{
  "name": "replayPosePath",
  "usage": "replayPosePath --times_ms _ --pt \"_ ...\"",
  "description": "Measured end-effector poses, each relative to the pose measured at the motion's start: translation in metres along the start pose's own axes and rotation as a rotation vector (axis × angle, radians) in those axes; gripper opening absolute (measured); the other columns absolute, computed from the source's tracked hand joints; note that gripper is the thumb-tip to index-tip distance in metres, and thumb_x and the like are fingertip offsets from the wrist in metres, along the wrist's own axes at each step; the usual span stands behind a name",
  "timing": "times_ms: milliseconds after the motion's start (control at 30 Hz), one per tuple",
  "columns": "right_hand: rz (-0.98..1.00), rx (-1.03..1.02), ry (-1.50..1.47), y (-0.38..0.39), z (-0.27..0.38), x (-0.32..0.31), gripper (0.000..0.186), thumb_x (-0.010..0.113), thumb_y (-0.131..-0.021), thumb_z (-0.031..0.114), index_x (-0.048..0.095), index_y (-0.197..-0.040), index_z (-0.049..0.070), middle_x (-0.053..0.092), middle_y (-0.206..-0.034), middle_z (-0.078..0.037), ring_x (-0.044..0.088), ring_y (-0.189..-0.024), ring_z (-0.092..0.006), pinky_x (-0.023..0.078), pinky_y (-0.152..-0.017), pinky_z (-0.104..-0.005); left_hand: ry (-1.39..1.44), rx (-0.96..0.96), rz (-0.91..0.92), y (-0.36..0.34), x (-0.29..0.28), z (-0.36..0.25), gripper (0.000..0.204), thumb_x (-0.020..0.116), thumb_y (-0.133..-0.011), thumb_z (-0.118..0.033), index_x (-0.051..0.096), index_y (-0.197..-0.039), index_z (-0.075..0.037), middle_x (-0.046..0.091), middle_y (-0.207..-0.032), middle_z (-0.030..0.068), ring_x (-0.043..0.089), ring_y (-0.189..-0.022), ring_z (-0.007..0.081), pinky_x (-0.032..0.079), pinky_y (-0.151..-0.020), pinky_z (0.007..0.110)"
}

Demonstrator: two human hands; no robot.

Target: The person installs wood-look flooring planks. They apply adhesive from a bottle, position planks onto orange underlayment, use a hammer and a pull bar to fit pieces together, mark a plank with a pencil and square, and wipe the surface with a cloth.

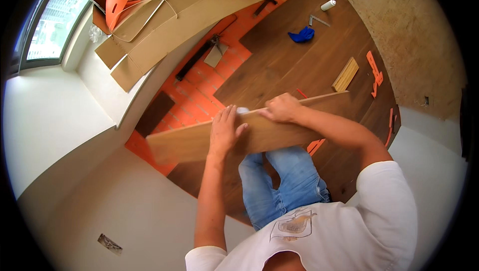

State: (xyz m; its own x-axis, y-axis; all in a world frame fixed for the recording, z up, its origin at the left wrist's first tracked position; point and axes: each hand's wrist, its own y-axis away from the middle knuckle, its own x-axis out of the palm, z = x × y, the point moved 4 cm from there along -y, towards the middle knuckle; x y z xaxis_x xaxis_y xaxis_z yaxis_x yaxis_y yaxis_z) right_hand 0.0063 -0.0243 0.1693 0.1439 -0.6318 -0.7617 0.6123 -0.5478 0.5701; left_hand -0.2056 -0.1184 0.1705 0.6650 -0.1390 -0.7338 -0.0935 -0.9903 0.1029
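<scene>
A long wooden floor plank [259, 134] is held up across my lap on its long edge, its brown face toward me. My left hand [225, 127] grips it left of the middle, fingers over the top edge and thumb on the near face. Further right, my right hand [283, 108] is closed on the same top edge; some of its fingers are hidden. Between the hands a small whitish thing [242, 110] shows just behind the plank, too covered to name. Under and beyond the plank lie dark laid floorboards [279, 71] and orange underlay [184, 104].
Ahead on the left lies a caulking gun [197, 59] on the underlay. Cardboard [164, 31] covers the ledge. A blue cloth-like item [302, 35], a square [318, 20], a white bottle [328, 5], a wood block [345, 75] and orange strips [374, 69] rest on the boards.
</scene>
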Motion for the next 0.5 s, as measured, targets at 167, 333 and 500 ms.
replayPosePath --times_ms 167,333,500 --pt "0.132 -0.18 -0.033 -0.067 0.037 0.017 0.064 0.046 -0.101 0.057 0.076 -0.088 0.002 0.073 -0.088 -0.022 0.072 -0.083 -0.0401 0.057 -0.078 -0.0496 -0.02 -0.343 0.273 -0.011 0.019 0.052 0.054 0.07 -0.086 -0.06 0.067 -0.083 -0.006 0.069 -0.082 0.0168 0.065 -0.082 0.0378 0.048 -0.07 0.049" --pt "-0.109 -0.487 -0.159 -0.152 0.009 0.068 0.047 0.054 -0.1 0.045 0.073 -0.098 0.003 0.07 -0.098 -0.019 0.068 -0.096 -0.0376 0.054 -0.083 -0.0478 -0.078 -0.61 0.179 0.017 0.065 0.139 0.061 0.069 -0.083 -0.068 0.067 -0.071 -0.008 0.066 -0.068 0.0164 0.064 -0.071 0.0389 0.048 -0.066 0.049" --pt "-0.519 -0.203 -0.362 -0.293 -0.169 0.058 0.023 0.056 -0.093 0.019 0.074 -0.089 0.005 0.072 -0.093 -0.017 0.068 -0.09 -0.0363 0.055 -0.083 -0.0484 -0.098 -0.896 0.199 0.067 0.128 0.228 0.064 0.069 -0.081 -0.067 0.064 -0.069 -0.005 0.064 -0.067 0.0194 0.062 -0.071 0.0415 0.048 -0.071 0.05"
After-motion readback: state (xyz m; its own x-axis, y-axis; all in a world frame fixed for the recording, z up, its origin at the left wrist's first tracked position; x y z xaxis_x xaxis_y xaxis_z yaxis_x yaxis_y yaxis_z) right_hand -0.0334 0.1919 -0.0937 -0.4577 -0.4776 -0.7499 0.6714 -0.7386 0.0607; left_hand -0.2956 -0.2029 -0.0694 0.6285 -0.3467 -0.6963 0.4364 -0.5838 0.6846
